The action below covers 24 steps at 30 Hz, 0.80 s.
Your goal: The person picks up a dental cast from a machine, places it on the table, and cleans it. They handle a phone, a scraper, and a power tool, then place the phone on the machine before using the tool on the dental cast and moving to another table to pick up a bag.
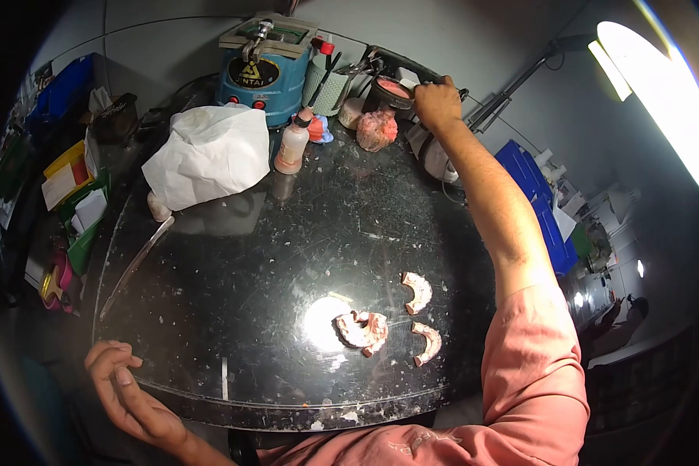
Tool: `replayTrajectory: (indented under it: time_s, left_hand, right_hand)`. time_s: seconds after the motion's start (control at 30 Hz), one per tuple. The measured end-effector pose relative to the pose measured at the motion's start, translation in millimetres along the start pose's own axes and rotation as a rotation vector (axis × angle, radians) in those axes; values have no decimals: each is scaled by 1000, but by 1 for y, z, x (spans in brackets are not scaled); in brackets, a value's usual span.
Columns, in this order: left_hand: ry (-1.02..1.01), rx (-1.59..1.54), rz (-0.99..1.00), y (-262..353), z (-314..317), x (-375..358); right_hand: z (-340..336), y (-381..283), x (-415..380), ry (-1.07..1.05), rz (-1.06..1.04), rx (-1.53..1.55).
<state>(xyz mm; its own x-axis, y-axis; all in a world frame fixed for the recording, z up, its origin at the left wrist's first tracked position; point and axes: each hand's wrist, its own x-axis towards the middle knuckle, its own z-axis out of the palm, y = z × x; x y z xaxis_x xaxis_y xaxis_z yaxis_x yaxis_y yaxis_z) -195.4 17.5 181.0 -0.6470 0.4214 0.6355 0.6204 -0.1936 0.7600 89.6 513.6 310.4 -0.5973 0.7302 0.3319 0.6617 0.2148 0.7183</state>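
My right hand point(438, 106) reaches to the back of the black table, its fingers curled beside a dark round pot point(382, 96) with pink material in it. What those fingers hold, if anything, is hidden. Just below the pot sits a lumpy pink mass point(377, 130). At the table's front left edge, my left hand point(136, 396) hangs with loosely bent fingers, apart and holding nothing. Three pale pink, arch-shaped dental pieces lie front right of centre: a larger one point(371, 332) and two smaller curved ones, one point(419, 292) above the other point(429, 344).
Along the back stand a blue JINTAI machine point(245, 78), a bottle point(292, 145) and a tool holder point(328, 89). White cloth or paper point(210, 155) is heaped at left, near a thin knife-like tool point(136, 266). A bright lamp point(660, 93) hangs at right, above blue bins point(537, 203).
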Motion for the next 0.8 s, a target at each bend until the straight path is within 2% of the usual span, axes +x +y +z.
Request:
replayTrajectory:
  time_s: [0.27, 0.8]
  left_hand:
    - [9, -1, 1, 1, 0, 1]
    - [9, 6, 8, -1, -1, 0]
  right_hand:
    - [0, 4, 6, -4, 93, 43]
    - [-2, 4, 5, -47, 58, 11]
